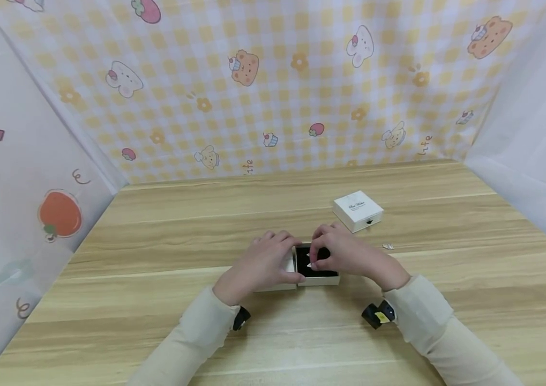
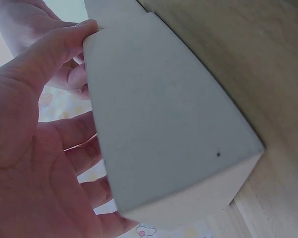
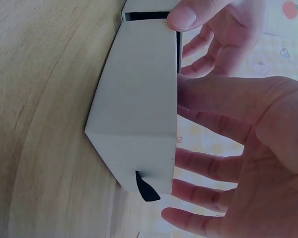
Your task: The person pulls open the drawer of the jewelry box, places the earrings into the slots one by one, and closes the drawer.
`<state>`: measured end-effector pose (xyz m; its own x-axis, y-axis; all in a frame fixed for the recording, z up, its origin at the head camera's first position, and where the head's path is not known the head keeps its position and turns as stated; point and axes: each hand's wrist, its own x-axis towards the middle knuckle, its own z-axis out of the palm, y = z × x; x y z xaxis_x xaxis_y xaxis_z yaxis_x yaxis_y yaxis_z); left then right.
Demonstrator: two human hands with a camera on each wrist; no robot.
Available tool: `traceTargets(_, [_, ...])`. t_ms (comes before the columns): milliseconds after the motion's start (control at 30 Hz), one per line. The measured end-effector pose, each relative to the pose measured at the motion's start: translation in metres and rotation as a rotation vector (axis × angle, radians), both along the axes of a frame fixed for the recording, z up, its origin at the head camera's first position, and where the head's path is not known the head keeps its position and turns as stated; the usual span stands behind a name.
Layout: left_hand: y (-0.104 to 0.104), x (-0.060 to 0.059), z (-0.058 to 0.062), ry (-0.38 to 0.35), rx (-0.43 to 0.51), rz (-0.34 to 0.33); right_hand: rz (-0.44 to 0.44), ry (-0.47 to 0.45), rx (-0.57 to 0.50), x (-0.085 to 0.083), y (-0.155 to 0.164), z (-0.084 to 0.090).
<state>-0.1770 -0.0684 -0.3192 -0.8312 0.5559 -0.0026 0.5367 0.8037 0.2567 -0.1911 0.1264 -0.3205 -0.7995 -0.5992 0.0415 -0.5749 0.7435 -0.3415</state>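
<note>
On the wood-grain table (image 1: 166, 225), the left hand (image 1: 264, 261) grips an open white box (image 2: 149, 109) midway between the left and right edges, thumb on its near side; the right hand (image 1: 342, 250) reaches over its black-lined drawer (image 1: 318, 281), thumb and forefinger pinching. A closed white box (image 1: 357, 208) sits nearer the far edge, toward the right corner. Near it lies a silvery scrap (image 1: 388, 246); smaller still is the silvery piece (image 1: 308, 265) at the pinching fingertips.
</note>
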Motion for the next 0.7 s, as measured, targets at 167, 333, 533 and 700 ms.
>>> traceTargets(167, [-0.0007, -0.0001, 0.0003, 0.003, 0.010, 0.004, -0.003, 0.010, 0.018, 0.0011, -0.0018, -0.0002])
traceTargets(333, [-0.0005, -0.0005, 0.0001, -0.001, 0.003, 0.006, 0.000, 0.032, 0.034, 0.0011, -0.0023, -0.0003])
traceTargets(533, [-0.0002, -0.0002, 0.0007, -0.010, 0.001, 0.003, -0.009, 0.032, 0.057, 0.0021, -0.0030, -0.0012])
traceTargets(700, [-0.0002, 0.0004, 0.0015, -0.019, 0.009, 0.007, -0.011, 0.042, 0.065, 0.0031, -0.0041, -0.0023])
